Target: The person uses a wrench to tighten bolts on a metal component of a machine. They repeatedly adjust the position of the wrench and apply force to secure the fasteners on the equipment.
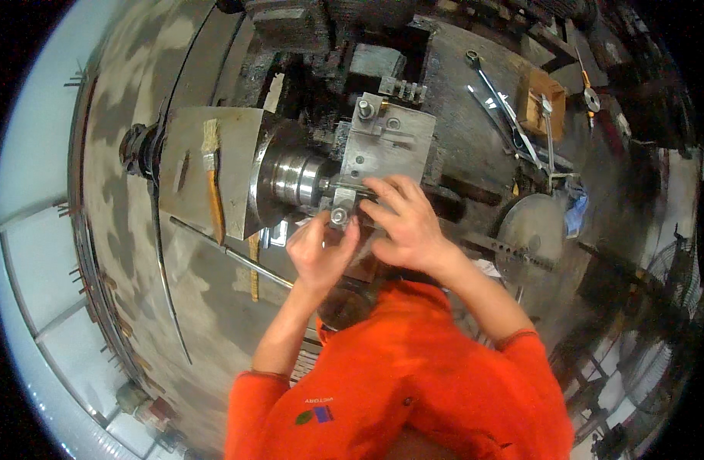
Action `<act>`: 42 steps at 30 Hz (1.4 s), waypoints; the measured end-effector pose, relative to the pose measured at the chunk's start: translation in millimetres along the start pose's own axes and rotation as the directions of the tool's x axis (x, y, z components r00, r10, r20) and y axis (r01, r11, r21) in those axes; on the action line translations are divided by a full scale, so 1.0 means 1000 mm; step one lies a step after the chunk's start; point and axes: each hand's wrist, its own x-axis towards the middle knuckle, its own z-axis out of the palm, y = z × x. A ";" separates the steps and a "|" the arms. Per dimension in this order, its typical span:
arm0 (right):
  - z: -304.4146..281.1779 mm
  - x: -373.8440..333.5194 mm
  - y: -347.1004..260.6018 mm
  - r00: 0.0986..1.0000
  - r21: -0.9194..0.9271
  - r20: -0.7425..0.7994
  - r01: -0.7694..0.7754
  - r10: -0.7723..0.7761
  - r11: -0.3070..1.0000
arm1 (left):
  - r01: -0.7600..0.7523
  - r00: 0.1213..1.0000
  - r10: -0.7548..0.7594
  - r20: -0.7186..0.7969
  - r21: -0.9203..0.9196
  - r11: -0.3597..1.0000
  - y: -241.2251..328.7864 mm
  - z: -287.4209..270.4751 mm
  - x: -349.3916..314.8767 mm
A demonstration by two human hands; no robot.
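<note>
Metal block [343, 202] beside the shiny cylinder [300, 178] looks stiff, weighty and perhaps slick, best held by its flat sides. The left hand [321, 249] curls at its near end and the right hand [407, 224] spreads its fingers alongside; whether either pinches it cannot be told. Cylinder and steel plate [407, 146] crowd access; a brush [213, 184] lies left.
</note>
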 end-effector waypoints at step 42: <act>0.014 -0.002 0.005 0.993 0.034 -0.106 0.056 -0.052 0.998 | 0.002 0.999 -0.004 0.033 0.065 0.998 -0.006 0.002 -0.009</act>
